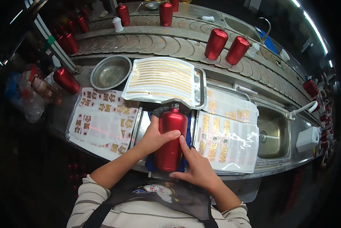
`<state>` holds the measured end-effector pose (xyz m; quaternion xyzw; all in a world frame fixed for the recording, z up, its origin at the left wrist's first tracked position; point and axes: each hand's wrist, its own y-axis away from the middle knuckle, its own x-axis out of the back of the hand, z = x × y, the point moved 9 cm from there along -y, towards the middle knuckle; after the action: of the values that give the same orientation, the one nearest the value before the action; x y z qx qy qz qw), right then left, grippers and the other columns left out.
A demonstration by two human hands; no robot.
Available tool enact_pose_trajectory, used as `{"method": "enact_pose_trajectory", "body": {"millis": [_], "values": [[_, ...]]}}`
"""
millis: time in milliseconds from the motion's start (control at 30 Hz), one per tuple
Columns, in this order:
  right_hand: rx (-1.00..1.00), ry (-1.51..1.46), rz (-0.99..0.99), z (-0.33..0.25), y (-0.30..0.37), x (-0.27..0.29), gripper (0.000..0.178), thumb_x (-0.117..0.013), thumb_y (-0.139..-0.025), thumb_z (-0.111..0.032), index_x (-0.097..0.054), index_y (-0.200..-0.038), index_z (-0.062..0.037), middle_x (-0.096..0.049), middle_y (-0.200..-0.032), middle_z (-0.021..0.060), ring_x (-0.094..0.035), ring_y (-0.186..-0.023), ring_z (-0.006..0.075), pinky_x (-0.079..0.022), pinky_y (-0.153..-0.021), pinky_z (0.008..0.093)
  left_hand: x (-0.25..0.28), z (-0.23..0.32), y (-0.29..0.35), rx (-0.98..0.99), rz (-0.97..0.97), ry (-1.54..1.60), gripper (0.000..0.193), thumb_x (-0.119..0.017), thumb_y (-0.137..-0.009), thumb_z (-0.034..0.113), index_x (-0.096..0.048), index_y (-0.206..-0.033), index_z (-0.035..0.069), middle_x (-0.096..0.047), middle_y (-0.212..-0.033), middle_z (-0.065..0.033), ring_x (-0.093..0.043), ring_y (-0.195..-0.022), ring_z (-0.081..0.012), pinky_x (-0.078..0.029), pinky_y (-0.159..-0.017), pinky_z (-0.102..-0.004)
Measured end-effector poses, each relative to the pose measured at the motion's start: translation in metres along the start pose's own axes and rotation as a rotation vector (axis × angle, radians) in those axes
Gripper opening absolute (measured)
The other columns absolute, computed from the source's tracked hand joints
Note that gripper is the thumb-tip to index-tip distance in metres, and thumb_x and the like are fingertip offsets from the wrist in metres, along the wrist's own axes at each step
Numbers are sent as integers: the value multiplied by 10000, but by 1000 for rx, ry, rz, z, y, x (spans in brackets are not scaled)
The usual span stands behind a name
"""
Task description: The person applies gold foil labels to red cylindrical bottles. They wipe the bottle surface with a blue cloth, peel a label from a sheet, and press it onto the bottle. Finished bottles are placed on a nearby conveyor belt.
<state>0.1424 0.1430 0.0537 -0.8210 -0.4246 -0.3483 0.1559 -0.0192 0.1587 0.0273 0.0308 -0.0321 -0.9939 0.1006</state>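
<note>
1. The glossy red metal bottle (170,154) is right before the person, over a folded blue cloth (150,163), neck pointing away; the cloth probably cushions the finish, though how far the bottle tilts I cannot tell
2. The left hand (155,136) clasps its left side, thumb pressed across the front, likely to keep it from rolling; the other fingers are mostly hidden
3. The right hand (196,165) is spread along the right side, forefinger tip touching the body and thumb near the lower end, seemingly to steady it
4. White sheets of gold-and-brown decals (102,125) at left, white sheets of gold panel decals (227,146) at right and a white sheet of thin gold strips (159,78) beyond ring the bottle, presumably for short reaches
5. A round grey metal bowl (110,73) stands beside the strips, perhaps also for easy reach
</note>
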Motion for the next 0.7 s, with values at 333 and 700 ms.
{"method": "enact_pose_trajectory", "body": {"millis": [333,700], "values": [[-301,430,911,135,-190,286,956,-736,-764,-594,-399,-1451,-21,-554,-1300,255,-574,-1202,388,-478,-963,437,-3,-20,5,91,-46,218,856,-781,-827,269,-237,-1455,63,-462,-1352,-139,-502,-1232,-221,-431,-1052,-395],[-739,462,815,260,-246,373,899,-759,-681,-573,-509,-1276,52,-677,-1180,218,-672,-1100,327,-529,-916,411,-4,-32,8,131,-1,333,925,-814,-764,189,-236,-1481,90,-480,-1342,-128,-525,-1200,-217,-445,-1032,-397]]}}
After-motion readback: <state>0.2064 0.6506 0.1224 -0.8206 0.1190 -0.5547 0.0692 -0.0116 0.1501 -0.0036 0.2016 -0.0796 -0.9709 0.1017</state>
